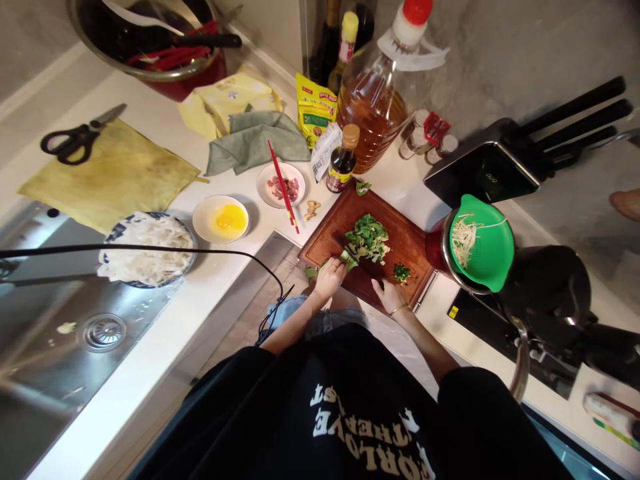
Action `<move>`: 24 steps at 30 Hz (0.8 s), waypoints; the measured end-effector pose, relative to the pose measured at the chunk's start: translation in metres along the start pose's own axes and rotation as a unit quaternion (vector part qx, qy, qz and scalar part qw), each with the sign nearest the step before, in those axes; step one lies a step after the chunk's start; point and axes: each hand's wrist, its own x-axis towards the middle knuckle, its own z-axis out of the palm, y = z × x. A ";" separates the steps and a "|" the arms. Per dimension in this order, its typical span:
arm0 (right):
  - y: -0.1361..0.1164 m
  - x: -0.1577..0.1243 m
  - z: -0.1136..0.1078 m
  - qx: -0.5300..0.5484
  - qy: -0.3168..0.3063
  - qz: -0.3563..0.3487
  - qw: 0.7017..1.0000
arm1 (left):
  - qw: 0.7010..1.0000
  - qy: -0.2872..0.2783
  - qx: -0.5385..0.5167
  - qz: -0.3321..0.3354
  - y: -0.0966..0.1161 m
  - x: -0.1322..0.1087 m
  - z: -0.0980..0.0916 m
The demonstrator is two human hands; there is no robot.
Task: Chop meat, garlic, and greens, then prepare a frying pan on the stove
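On the wooden cutting board [333, 217], my left hand [330, 277] has its fingers closed around a piece of leafy green vegetable [349, 259]. My right hand [391, 297] grips the handle of a kitchen knife [369, 271]; its dark blade reaches left to the greens under my left fingers. Just beyond the blade lies a heap of chopped greens [369, 237]. A small pile of finely chopped green herb [401, 272] sits near my right hand. One loose leaf [363, 188] rests at the board's far corner.
Left stand bowls of raw egg [231, 220], cut meat [280, 189] with red chopsticks [283, 180], and white noodles [145, 250]. A soy sauce bottle [342, 160] and oil jug [373, 100] stand behind. Rightward are a green strainer [493, 247], knife block [483, 167] and black pan [547, 293].
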 end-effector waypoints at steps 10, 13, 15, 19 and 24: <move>0.007 -0.014 0.010 0.059 0.100 -0.010 0.993 | 1.000 -0.006 -0.007 -0.019 -0.004 0.030 -0.001; 0.009 -0.026 0.007 0.044 0.072 -0.006 0.996 | 1.000 0.004 -0.008 -0.017 -0.004 0.028 -0.008; 0.009 -0.030 0.008 0.033 0.059 -0.004 0.998 | 1.000 0.009 -0.005 -0.024 -0.002 0.023 -0.012; 0.008 -0.029 0.008 0.009 0.033 0.008 0.999 | 0.999 -0.003 -0.013 -0.040 0.000 0.014 -0.009; 0.001 -0.017 0.001 0.005 -0.002 0.023 1.000 | 0.999 -0.011 -0.032 -0.014 -0.003 0.008 0.001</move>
